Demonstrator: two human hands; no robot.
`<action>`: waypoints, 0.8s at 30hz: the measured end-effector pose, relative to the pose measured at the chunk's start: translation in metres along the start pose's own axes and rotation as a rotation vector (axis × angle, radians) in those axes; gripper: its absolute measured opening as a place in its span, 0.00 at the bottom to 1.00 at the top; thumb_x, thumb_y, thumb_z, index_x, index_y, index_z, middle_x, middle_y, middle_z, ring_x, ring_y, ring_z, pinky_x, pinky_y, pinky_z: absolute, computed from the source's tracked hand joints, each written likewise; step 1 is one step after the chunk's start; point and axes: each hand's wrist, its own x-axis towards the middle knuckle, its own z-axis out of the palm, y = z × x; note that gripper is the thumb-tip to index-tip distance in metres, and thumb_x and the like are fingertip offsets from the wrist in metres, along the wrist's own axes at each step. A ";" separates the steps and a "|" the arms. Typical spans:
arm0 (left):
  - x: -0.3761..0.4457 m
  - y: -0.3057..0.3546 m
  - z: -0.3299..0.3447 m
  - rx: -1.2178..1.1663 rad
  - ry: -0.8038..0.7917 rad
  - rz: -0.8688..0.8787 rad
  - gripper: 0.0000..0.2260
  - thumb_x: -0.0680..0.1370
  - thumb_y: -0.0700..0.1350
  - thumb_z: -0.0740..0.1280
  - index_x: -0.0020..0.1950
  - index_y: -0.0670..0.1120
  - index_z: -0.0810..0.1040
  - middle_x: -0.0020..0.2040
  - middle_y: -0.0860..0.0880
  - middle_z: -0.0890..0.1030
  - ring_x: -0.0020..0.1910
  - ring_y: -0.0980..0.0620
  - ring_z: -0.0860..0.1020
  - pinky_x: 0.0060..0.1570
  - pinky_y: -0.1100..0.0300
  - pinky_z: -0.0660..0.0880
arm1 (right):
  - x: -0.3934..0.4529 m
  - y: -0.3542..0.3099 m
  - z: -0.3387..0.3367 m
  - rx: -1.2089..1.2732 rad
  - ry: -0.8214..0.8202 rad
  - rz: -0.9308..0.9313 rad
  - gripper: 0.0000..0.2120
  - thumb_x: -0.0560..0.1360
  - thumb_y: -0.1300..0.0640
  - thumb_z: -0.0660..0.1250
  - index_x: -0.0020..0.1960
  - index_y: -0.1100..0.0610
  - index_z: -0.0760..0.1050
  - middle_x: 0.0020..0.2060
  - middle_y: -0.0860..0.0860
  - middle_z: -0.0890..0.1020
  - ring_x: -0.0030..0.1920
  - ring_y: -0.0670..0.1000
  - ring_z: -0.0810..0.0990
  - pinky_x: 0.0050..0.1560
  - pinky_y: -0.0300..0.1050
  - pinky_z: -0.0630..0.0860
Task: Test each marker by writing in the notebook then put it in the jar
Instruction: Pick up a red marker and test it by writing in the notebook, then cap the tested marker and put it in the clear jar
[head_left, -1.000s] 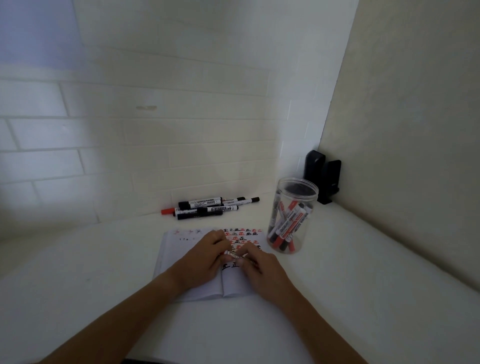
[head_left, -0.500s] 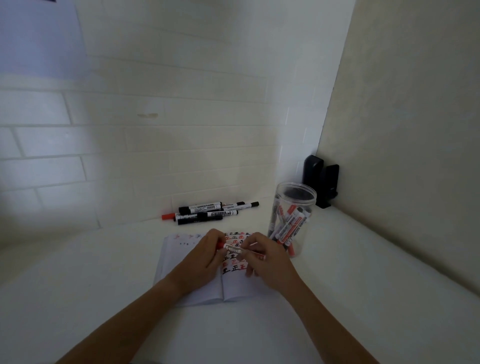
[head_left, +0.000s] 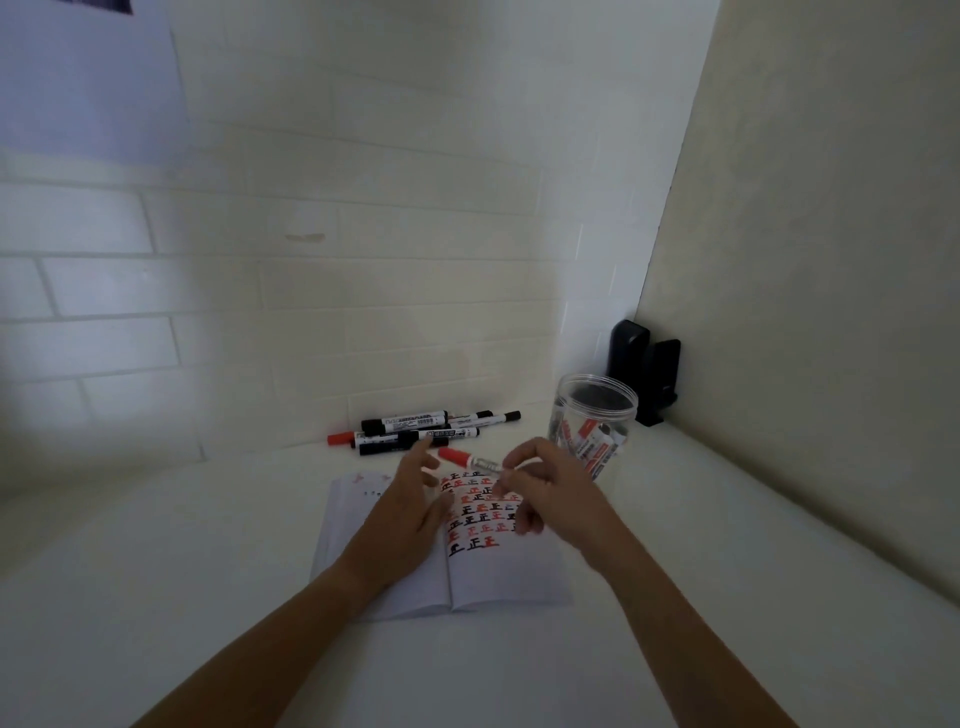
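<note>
Where both hands held it, right hand (head_left: 550, 488) alone pinches capped marker (head_left: 470, 461); left hand (head_left: 410, 499) fingers spread.

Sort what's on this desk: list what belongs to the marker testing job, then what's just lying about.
Part of the job:
- red-capped white marker, pinched in right hand
- left hand, open
- open white notebook with red and black marks
- clear plastic jar holding markers
- pile of black and red markers by the wall

Lying about:
- black plastic stand in the corner
</note>
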 end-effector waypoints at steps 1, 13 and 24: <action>0.001 -0.005 0.000 0.026 0.043 -0.019 0.28 0.82 0.51 0.61 0.79 0.52 0.52 0.64 0.54 0.72 0.59 0.60 0.75 0.57 0.61 0.75 | 0.002 -0.009 -0.009 0.005 0.030 -0.028 0.03 0.79 0.59 0.70 0.52 0.57 0.78 0.42 0.53 0.88 0.28 0.55 0.81 0.27 0.43 0.75; 0.002 -0.017 0.007 0.330 0.034 0.061 0.26 0.78 0.59 0.47 0.68 0.46 0.70 0.58 0.51 0.75 0.54 0.55 0.72 0.59 0.55 0.73 | 0.030 -0.041 -0.074 -0.242 0.748 -0.281 0.10 0.81 0.51 0.67 0.44 0.55 0.76 0.33 0.44 0.79 0.31 0.36 0.79 0.32 0.28 0.71; 0.003 -0.021 0.007 0.352 0.008 0.074 0.18 0.80 0.51 0.54 0.67 0.47 0.69 0.58 0.50 0.75 0.53 0.55 0.72 0.57 0.58 0.70 | 0.049 -0.026 -0.077 -0.533 0.591 -0.104 0.17 0.77 0.44 0.71 0.56 0.55 0.80 0.44 0.49 0.83 0.38 0.45 0.79 0.36 0.37 0.72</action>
